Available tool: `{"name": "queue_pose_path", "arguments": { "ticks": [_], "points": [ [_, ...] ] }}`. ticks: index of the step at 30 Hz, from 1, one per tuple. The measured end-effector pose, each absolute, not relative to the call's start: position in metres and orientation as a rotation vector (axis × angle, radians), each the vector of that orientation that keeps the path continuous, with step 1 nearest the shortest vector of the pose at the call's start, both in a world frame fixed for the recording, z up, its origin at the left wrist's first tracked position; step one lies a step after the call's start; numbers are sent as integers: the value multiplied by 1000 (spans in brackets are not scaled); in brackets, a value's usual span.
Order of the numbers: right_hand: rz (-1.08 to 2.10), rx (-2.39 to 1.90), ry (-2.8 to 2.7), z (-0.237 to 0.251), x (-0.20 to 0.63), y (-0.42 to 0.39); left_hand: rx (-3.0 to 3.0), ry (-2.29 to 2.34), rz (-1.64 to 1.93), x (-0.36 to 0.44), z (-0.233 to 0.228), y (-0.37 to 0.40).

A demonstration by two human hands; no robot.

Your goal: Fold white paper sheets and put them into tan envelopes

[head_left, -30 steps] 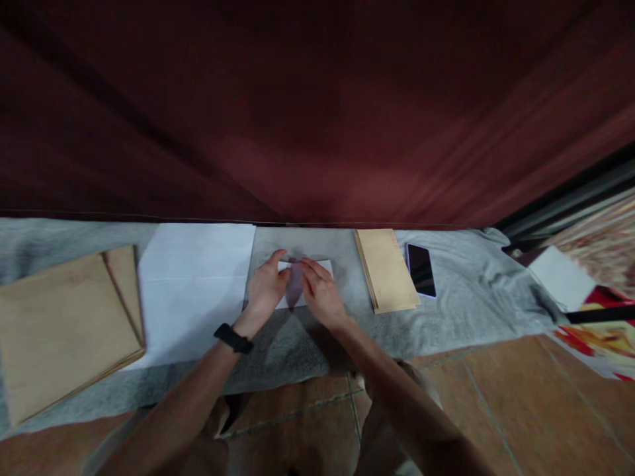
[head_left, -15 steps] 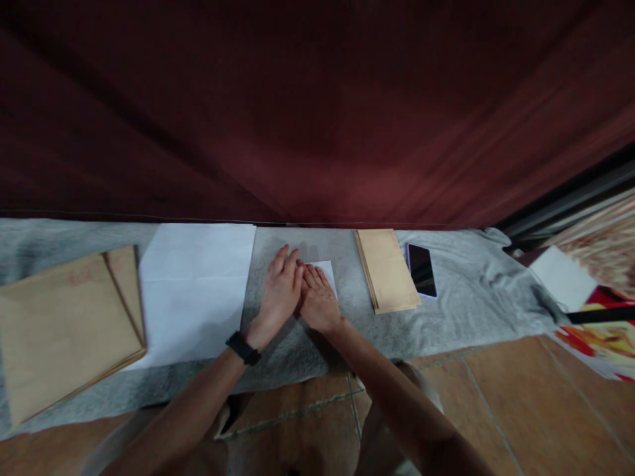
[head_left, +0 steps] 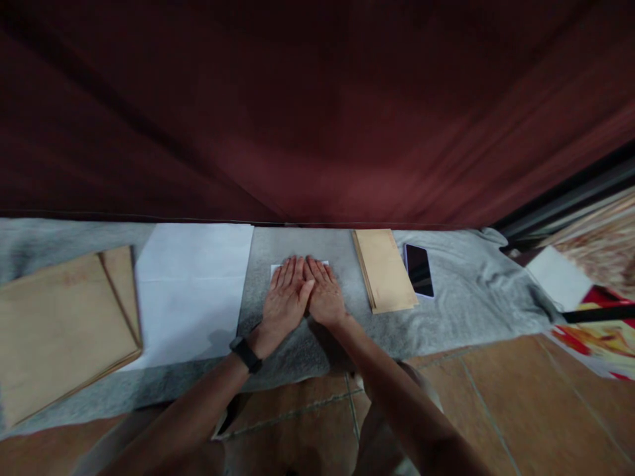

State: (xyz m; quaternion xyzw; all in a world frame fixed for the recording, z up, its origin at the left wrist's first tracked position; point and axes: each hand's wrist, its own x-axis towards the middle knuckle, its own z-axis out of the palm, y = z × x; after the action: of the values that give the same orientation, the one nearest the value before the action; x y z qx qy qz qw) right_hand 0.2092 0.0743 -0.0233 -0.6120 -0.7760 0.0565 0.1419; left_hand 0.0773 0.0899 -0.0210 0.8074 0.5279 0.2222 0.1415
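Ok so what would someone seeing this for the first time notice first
The eye goes first to the left hand and right hand, pressed flat side by side on a small folded white paper in the middle of the grey cloth. Behind them a dark red curtain fills the upper half. A big white sheet lies to the left, and tan envelopes with a phone to the right.

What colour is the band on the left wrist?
Black: a black wrist band on the left arm, clearest in the head view.
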Motion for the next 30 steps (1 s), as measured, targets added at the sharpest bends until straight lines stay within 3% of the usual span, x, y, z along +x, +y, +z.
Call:
{"name": "queue_pose_path", "arguments": {
  "ticks": [30],
  "points": [
    [63, -1980, -2081, -25, 229, 76, 2560, 1665, 489, 66, -23, 88]
  ]
}}
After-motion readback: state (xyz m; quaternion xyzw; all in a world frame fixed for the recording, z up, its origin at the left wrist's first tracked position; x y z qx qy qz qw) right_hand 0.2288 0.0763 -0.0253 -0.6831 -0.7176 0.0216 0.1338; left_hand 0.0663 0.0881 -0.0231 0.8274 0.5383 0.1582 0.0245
